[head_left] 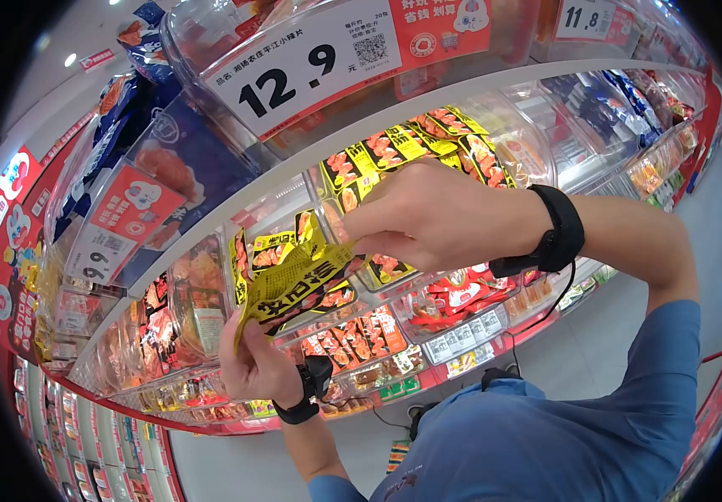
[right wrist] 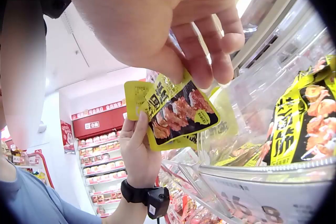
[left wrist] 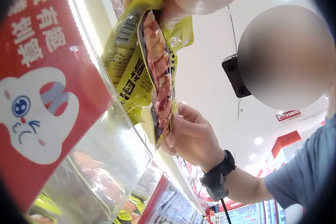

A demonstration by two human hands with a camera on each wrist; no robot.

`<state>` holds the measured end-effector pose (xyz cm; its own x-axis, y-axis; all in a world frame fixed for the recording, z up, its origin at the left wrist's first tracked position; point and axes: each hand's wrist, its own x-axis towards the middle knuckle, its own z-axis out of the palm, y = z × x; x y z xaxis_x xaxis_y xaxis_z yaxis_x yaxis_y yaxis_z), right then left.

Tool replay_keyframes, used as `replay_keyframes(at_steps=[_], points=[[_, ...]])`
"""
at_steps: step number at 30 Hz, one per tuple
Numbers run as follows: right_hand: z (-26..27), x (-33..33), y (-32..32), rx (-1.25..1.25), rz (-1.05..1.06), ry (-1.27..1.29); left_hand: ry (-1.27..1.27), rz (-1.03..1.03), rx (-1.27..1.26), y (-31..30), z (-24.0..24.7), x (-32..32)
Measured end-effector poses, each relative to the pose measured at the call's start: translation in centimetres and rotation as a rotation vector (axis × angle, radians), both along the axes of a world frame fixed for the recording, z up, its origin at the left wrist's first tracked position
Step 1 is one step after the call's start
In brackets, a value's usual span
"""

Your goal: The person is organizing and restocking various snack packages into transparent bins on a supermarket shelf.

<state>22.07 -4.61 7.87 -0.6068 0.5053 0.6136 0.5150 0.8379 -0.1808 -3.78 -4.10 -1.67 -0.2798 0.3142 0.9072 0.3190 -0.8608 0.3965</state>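
Note:
A yellow-and-black snack packet [head_left: 307, 284] stretches between my two hands above the shelf bins. My left hand [head_left: 261, 368] pinches its lower left end between thumb and fingers. At the other end, the fingertips of my right hand [head_left: 440, 217] grip its upper right edge. The right wrist view shows the packet's front [right wrist: 181, 111], printed with reddish meat pieces. In the left wrist view a yellow printed side [left wrist: 126, 61] overlaps the packet's meat-picture side. Below the hands, a clear bin holds several matching packets [head_left: 394, 146].
Large price tags [head_left: 311, 71] hang from the upper shelf, close above the hands. Red snack packs [head_left: 461, 293] fill a bin to the right below, and orange-red packs [head_left: 353, 339] lie in a lower row. A white shelf edge [head_left: 336, 138] curves behind the hands.

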Motion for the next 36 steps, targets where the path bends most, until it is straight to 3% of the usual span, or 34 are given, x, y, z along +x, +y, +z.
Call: replay_keyframes(at_steps=[5, 7, 10, 17, 21, 27, 30, 31, 33, 34, 36], points=[[-0.3, 3.9, 0.5, -0.336, -0.181, 0.164, -0.047, 0.019, -0.162, 1.0, 0.2, -1.4], [0.3, 5.2, 0.3, -0.752, -0.353, 0.38, -0.021, 0.021, -0.248, 1.5, 0.1, -1.5], [-0.1, 7.1, 0.4, -0.921, -0.238, 0.653, 0.107, 0.027, -0.275, 1.4, 0.9, -0.6], [-2.0, 8.2, 2.2, -0.917, -0.246, 0.996, 0.126, 0.053, -0.308, 1.3, 0.9, -0.5], [-2.9, 8.8, 4.1, -0.903, -0.133, 1.033, 0.137, 0.067, -0.298, 1.4, 0.8, -0.7], [-3.6, 8.1, 5.2, -0.866, -0.133, 1.186, 0.127, 0.075, -0.295, 1.5, 0.6, -0.8], [-2.4, 8.9, 4.7, -0.953, -0.158, 0.867, 0.138, 0.091, -0.293, 1.5, 0.6, -0.7], [-1.8, 8.7, 4.6, -0.862, -0.292, 0.681, 0.14, 0.098, -0.293, 1.4, 0.6, -0.7], [-0.5, 8.0, 4.2, -0.661, -0.54, 0.309, 0.154, 0.11, -0.292, 1.4, 0.6, -0.7], [0.0, 7.6, 4.0, -0.37, -0.61, 0.051, 0.167, 0.114, -0.294, 1.4, 0.7, -0.7], [-1.1, 7.9, 4.6, -0.017, -0.591, -0.057, 0.181, 0.119, -0.286, 1.5, 0.7, -0.7]])
